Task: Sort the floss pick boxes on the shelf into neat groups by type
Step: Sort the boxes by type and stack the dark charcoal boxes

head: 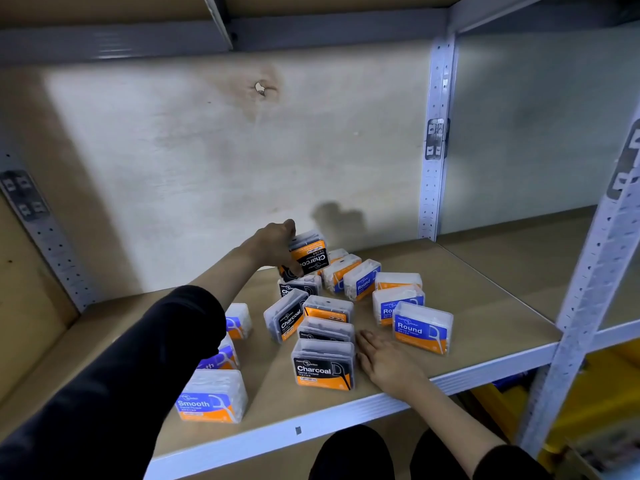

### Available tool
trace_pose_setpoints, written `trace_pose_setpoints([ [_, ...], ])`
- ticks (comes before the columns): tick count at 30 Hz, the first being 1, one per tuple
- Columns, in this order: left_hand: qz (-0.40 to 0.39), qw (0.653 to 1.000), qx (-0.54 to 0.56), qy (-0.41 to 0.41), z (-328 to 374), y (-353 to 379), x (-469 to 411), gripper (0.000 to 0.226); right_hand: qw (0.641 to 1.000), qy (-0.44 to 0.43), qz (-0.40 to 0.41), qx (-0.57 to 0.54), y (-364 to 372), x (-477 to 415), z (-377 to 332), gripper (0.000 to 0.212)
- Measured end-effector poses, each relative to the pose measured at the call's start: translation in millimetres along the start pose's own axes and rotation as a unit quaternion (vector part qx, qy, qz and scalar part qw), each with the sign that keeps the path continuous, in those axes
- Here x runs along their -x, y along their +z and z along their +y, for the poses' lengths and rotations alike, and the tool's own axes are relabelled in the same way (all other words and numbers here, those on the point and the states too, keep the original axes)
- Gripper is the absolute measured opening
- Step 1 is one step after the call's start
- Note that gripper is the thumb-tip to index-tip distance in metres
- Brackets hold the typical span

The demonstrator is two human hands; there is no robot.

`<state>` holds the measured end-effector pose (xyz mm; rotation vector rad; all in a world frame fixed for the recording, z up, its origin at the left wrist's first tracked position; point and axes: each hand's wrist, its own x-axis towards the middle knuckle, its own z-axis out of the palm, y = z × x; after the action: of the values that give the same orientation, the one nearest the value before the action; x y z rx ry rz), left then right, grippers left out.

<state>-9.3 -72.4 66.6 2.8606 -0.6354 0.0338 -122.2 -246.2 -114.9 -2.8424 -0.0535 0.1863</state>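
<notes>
Clear floss pick boxes lie on the wooden shelf (478, 306). My left hand (275, 245) reaches to the back and grips a black-and-orange Charcoal box (310, 254), tilted and lifted above the others. Several more Charcoal boxes (323, 365) sit in a loose line down the middle. Blue-and-orange Round boxes (422, 327) cluster at the right. Smooth boxes (213, 398) stand at the left front, partly hidden by my left sleeve. My right hand (384, 362) rests flat on the shelf, fingers straight, beside the front Charcoal box.
A grey metal upright (434, 143) stands at the back right, another upright (588, 296) at the front right. The shelf's white front edge (346, 415) runs below the boxes. Yellow items (588, 403) lie on a lower level at the right.
</notes>
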Motion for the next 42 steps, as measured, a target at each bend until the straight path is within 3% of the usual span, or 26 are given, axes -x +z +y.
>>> trace_pose_setpoints([
  [5,0.015,1.000,-0.024,-0.010,-4.1,5.3,-1.9,0.053,1.000,0.000,0.011,0.004,0.3,0.5,-0.5,0.055],
  [12,0.076,0.988,-0.035,-0.133,-17.4,27.2,-4.4,0.064,1.000,-0.005,0.016,0.002,-1.6,2.0,-1.6,0.053],
  [21,0.039,0.967,-0.023,-0.252,-23.5,57.5,-4.8,0.074,1.000,-0.006,0.018,0.002,-1.0,2.1,-0.7,0.053],
  [25,0.023,0.966,-0.041,-0.253,-20.7,55.7,-7.2,0.071,1.000,-0.007,0.017,0.001,-0.4,1.0,-0.2,0.053],
  [30,-0.003,0.968,-0.082,-0.236,-24.4,55.6,-9.4,0.047,1.000,-0.006,0.019,-0.003,-0.2,0.7,0.0,0.054],
  [33,-0.028,0.972,-0.076,-0.222,-29.9,60.0,-8.2,0.052,1.000,-0.006,0.022,-0.006,0.1,1.5,-0.3,0.053],
  [42,-0.130,0.976,-0.049,-0.170,-31.2,59.9,-5.7,0.037,1.000,-0.011,0.029,0.004,-1.4,3.0,-1.1,0.053],
])
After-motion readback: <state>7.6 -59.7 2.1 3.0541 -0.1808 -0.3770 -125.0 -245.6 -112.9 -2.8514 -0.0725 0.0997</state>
